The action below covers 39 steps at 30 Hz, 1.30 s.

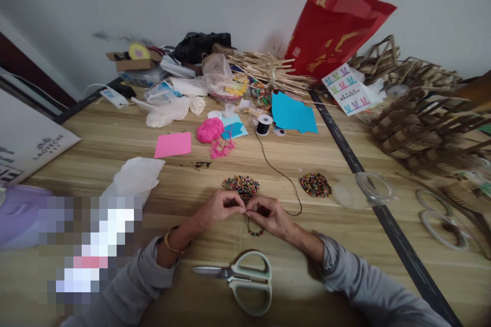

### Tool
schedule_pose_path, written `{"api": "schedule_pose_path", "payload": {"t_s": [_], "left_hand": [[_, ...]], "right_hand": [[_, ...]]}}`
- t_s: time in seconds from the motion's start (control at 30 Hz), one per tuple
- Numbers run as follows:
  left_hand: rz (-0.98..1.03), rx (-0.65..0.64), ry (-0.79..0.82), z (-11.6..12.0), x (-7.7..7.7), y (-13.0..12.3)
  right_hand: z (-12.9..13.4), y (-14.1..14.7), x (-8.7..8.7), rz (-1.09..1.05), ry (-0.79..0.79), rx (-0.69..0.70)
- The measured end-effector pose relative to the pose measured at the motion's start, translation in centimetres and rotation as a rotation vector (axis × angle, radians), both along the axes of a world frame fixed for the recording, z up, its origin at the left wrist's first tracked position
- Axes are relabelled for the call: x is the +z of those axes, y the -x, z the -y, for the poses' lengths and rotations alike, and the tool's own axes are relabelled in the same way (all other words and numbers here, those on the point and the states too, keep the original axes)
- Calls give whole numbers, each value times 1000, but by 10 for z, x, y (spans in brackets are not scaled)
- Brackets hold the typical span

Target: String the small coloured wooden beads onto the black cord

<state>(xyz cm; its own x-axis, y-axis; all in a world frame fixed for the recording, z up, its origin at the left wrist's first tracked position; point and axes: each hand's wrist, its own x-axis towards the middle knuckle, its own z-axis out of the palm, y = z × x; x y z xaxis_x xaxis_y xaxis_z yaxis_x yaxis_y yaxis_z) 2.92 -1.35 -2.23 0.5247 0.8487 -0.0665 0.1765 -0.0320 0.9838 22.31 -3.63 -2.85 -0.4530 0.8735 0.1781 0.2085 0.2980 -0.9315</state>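
Observation:
My left hand [223, 206] and my right hand [271, 214] meet at their fingertips over the wooden table, both pinched. A black cord with a few coloured beads [256, 233] hangs in a small loop below my right fingers. What the left fingertips pinch is too small to make out. Just beyond the hands lies a pile of loose beads [241, 184]. To the right rests a coil of strung beads [315, 185]. A black cord [273, 167] curves from a spool [264, 125] towards my right hand. Scissors [245, 278] with pale handles lie nearer me.
Pink yarn [209, 130], pink paper [173, 144] and blue sheets [293, 113] lie farther back. A red bag [337, 25] stands at the back right, near woven baskets [402, 122]. Clear rings [374, 187] are at the right. White plastic [134, 179] lies at the left.

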Motion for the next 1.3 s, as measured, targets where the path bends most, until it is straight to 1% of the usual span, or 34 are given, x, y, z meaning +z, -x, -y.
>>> {"api": "schedule_pose_path", "payload": {"t_s": [0.1, 0.23, 0.43, 0.53, 0.67, 0.83, 0.97, 1.13, 1.3], "left_hand": [[-35, -6, -34, 0, -2, 1], [-74, -4, -57, -2, 0, 3], [-126, 78, -68, -7, 7, 11], [-197, 76, -149, -8, 12, 14], [-341, -4, -315, -7, 15, 16], [-461, -106, -464, -6, 13, 17], [-498, -102, -528, -7, 10, 17], [-501, -88, -544, -6, 5, 14], [-538, -101, -626, -6, -1, 13]], "right_hand": [[-1, 0, 3, 26, -47, 15], [-2, -2, 4, 49, -69, 34], [-3, -3, 5, 59, -77, 34], [-4, -2, 6, 67, -93, 30], [-4, -2, 7, 74, -84, 23], [-3, -2, 7, 75, -49, -1], [-4, -2, 5, 73, -43, -5], [-4, -2, 4, 71, -40, -2], [-4, -2, 5, 66, -37, 3]]}}
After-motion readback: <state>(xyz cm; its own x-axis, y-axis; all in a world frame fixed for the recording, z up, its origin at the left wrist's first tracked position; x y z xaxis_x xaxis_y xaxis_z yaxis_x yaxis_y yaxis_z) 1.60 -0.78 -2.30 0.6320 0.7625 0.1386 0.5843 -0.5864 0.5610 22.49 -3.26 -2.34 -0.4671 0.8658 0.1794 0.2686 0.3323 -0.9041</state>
